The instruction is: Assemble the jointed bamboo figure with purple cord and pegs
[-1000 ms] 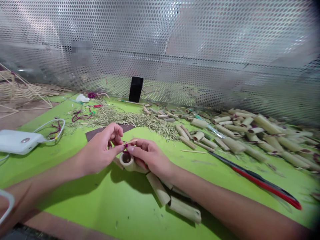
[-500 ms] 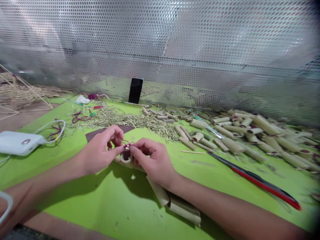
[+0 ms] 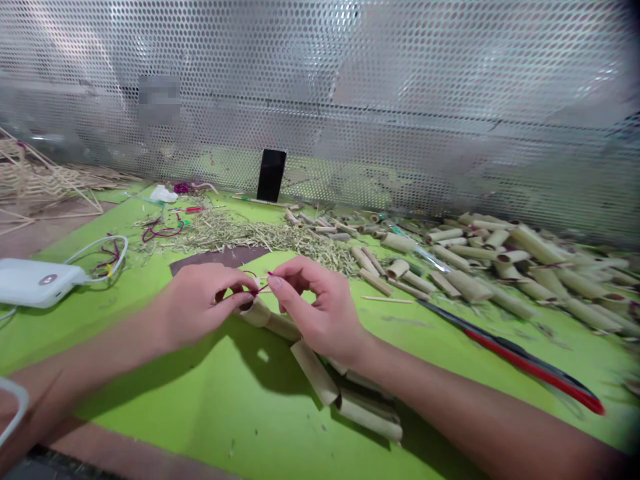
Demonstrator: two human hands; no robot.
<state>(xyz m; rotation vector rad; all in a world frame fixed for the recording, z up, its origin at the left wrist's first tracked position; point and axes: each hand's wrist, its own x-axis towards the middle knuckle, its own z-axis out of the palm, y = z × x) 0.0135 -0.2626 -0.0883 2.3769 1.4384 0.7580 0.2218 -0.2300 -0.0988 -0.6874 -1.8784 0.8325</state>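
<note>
The left hand [image 3: 200,303] is closed, thumb and fingers pinching a thin purple-red cord [image 3: 259,287], while the right hand [image 3: 316,305] curls in from the other side, its thumb and forefinger meeting at the cord. The cord is too fine to show whether the right hand grips it or how it runs between the fingers. Just below, a short bamboo tube [image 3: 256,312] lies on the desk [image 3: 210,393], its end partly hidden behind the left hand, and it touches a second tube [image 3: 283,327]. Two more bamboo tubes [image 3: 314,372] [image 3: 369,416] lie nearer, partly under the right wrist's shadow. A white loop [image 3: 13,408] is cut off at the left edge. Left of the hands sit a white power bank [image 3: 35,283] and its cable [image 3: 95,257], and right of them lies a long red-and-black strip [image 3: 520,357]. Farther on are a brown sheet [image 3: 215,257], shredded straw [image 3: 250,233], a heap of bamboo tubes [image 3: 525,273], and an upright phone [image 3: 271,175] against a perforated metal wall [image 3: 320,80].
</note>
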